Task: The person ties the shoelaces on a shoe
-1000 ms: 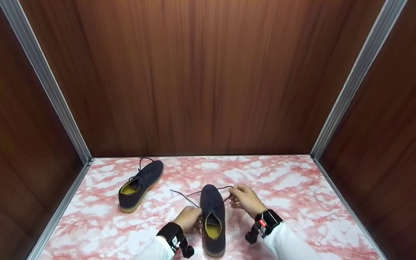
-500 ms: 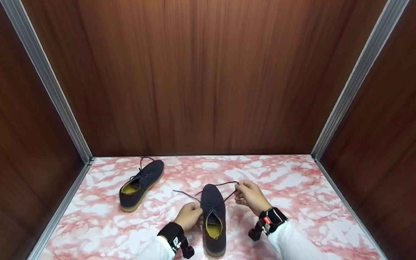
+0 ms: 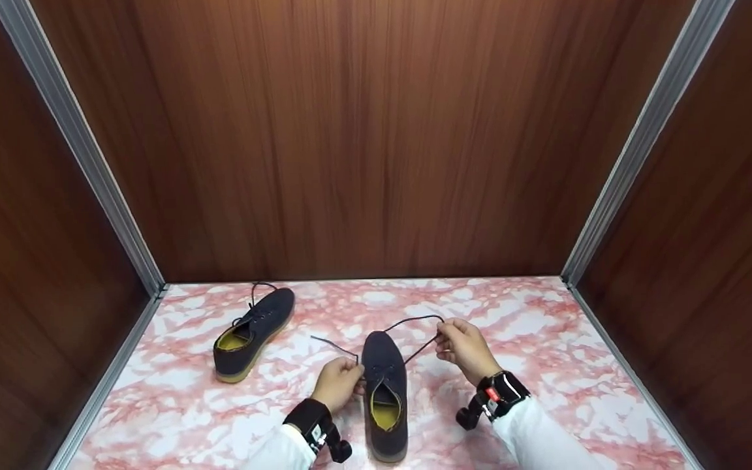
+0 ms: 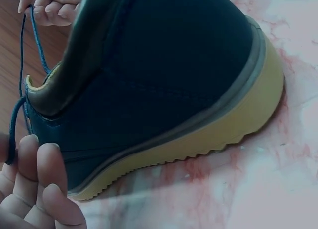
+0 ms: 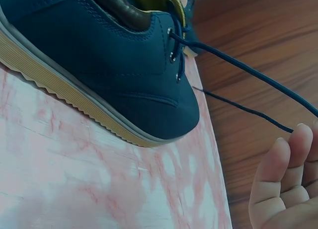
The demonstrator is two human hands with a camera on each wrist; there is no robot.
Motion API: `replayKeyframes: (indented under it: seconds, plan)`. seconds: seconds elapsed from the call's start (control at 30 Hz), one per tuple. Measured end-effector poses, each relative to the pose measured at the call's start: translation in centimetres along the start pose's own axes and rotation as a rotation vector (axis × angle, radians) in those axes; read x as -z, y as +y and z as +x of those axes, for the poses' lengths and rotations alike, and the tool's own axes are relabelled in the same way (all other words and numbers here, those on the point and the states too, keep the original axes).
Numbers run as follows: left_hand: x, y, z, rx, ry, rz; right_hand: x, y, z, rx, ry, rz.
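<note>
A dark navy lace-up shoe [image 3: 384,352] with a yellow lining stands upright, toe pointing away from me. At its left side, my left hand [image 3: 338,382] pinches the left shoelace [image 4: 14,122], whose loose end [image 3: 331,343] trails forward and left. My right hand [image 3: 469,347], to the right and ahead of the shoe, pinches the right shoelace [image 5: 248,70]. That lace runs from the top eyelet to the fingertips, then arcs back toward the toe. The laces cross near the top of the tongue. A matching shoe [image 3: 271,314] stands apart at the left, its laces loose.
The tabletop [image 3: 500,313] has a pink and white marbled pattern. Brown wood-grain panels [image 3: 376,143] enclose it at the back and both sides, with metal strips [image 3: 643,130] at the corners.
My right hand has moved forward and right, drawing the lace farther from the shoe. Its free end has slid right, to the toe. My left hand has shifted slightly forward with its lace.
</note>
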State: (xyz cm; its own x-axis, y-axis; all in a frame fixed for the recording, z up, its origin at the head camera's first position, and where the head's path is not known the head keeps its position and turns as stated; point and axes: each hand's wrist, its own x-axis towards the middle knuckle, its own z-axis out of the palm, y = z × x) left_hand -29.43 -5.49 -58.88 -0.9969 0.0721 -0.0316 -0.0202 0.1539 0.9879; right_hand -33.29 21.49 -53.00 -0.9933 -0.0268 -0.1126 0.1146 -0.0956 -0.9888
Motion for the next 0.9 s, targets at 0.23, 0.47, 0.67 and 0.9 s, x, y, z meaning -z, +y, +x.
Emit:
replayKeyframes:
  seconds: [0.23, 0.47, 0.67, 0.9]
  plan:
    - [0.4, 1.4, 0.9, 0.019, 0.051, -0.04, 0.7, 0.0, 0.2, -0.001, 0.064, 0.033]
    - [-0.7, 4.4, 1.7, -0.062, 0.031, -0.024, 1.8, 0.3, 0.4, -0.022, 0.122, 0.02]
    - [-2.8, 6.0, 1.7, -0.222, -0.153, 0.165, 2.6, 0.6, 0.3, -0.023, 0.127, 0.007]
    - [-3.6, 5.2, 1.4, -0.28, -0.164, 0.422, 3.5, 0.8, 0.0, -0.028, 0.123, 0.014]
